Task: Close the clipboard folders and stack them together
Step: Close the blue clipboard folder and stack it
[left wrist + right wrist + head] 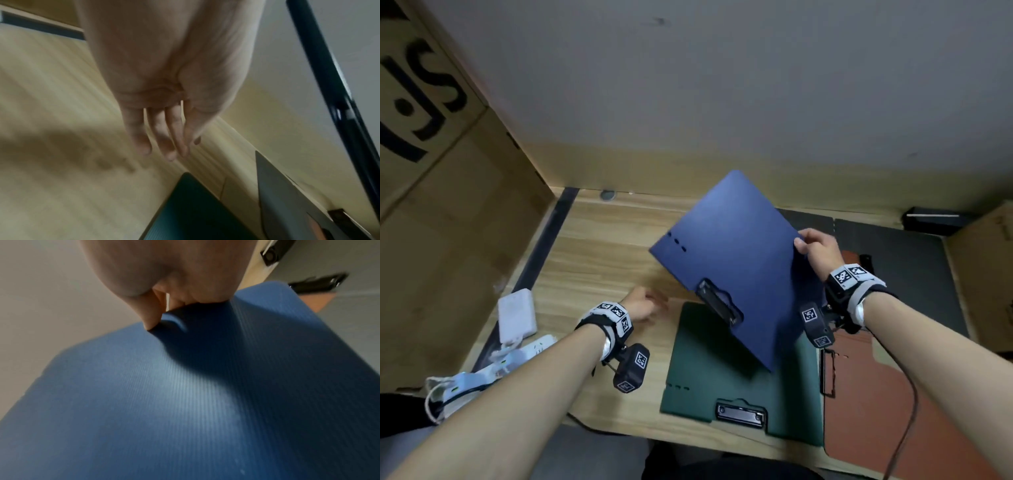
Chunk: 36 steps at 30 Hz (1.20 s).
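Observation:
A closed blue clipboard folder (732,253) hangs tilted in the air above the desk, its clip pointing down toward me. My right hand (816,248) pinches its right edge, thumb on top; the right wrist view shows the thumb (152,316) pressed on the blue folder (185,402). Below it a closed green folder (722,377) lies flat near the front edge, also seen as the green folder (195,211). A brown folder (876,394) and a dark grey folder (893,246) lie open at the right. My left hand (645,305) hovers empty left of the green folder, fingers (162,139) straight.
A wooden desk (599,260) is walled by cardboard boxes (431,205) at the left. A white power strip and adapter (517,318) with cables lie at the front left. A black object (931,221) sits at the back right. A dark cable (907,411) crosses the brown folder.

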Available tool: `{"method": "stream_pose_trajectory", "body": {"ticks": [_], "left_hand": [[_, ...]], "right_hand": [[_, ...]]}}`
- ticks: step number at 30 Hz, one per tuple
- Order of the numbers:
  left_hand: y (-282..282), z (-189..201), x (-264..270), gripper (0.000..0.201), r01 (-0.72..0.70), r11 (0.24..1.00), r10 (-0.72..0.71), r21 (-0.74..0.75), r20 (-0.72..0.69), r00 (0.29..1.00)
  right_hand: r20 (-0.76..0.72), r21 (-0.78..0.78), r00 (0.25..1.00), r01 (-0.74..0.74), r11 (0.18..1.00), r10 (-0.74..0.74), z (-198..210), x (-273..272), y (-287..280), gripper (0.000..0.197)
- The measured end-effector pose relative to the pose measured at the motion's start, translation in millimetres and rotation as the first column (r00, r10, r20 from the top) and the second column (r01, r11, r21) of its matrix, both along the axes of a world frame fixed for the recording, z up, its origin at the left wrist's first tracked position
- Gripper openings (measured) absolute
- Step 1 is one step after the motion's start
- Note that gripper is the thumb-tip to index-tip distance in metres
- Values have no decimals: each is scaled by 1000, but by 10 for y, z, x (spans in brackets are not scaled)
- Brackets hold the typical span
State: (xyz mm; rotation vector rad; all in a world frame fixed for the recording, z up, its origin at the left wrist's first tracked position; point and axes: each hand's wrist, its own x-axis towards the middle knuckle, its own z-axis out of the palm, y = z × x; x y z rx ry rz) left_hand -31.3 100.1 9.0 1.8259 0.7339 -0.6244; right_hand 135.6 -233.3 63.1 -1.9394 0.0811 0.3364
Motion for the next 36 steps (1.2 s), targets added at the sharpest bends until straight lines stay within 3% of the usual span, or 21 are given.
{"method": "stream_pose_trajectory", "body": {"ticks": [3, 7, 11, 15, 20, 22, 23, 25, 27, 29, 32, 36], "left_hand": [[-42, -179, -164, 27, -101, 994, 102, 29, -53, 993], [-195, -333, -349, 22, -202, 979, 197, -21, -147, 969], [-397, -476, -503, 12, -166, 984, 152, -63, -183, 971], [-562, -671, -587, 16, -129, 989, 137, 71, -126, 983], [-652, -739, -601, 24, -88, 980, 102, 177, -75, 992], [-668, -761, -605, 27, -65, 971, 85, 228, -78, 993], [-671, -782, -604, 28, -51, 968, 73, 247, -82, 994], [-682, -794, -602, 27, -32, 962, 56, 273, -83, 995], [-683, -796, -606, 30, -5, 955, 30, 297, -81, 996], [-692, -803, -624, 33, 31, 943, -6, 331, -77, 997], [-723, -821, -652, 36, 40, 931, -18, 363, -63, 998], [-719, -846, -655, 35, 39, 924, -20, 381, -52, 998]], "right_hand": [[-96, -151, 985, -156, 976, 143, -292, -154, -178, 26], [-259, -330, 926, -353, 875, 275, -727, -406, -266, 27], [-342, -393, 878, -458, 797, 336, -1017, -601, -222, 25], [-320, -445, 855, -516, 732, 408, -1175, -692, -109, 17], [-291, -487, 871, -490, 723, 395, -1235, -736, 38, 20], [-293, -485, 873, -487, 726, 390, -1230, -755, 77, 38], [-292, -505, 859, -511, 695, 420, -1217, -764, 94, 50], [-312, -585, 799, -588, 559, 514, -1183, -788, 136, 68], [-340, -647, 749, -625, 437, 569, -1158, -794, 185, 77], [-361, -661, 728, -641, 391, 583, -1146, -783, 236, 81], [-407, -609, 698, -688, 394, 590, -1157, -715, 290, 81], [-479, -555, 683, -723, 412, 552, -1129, -624, 318, 62]]}}
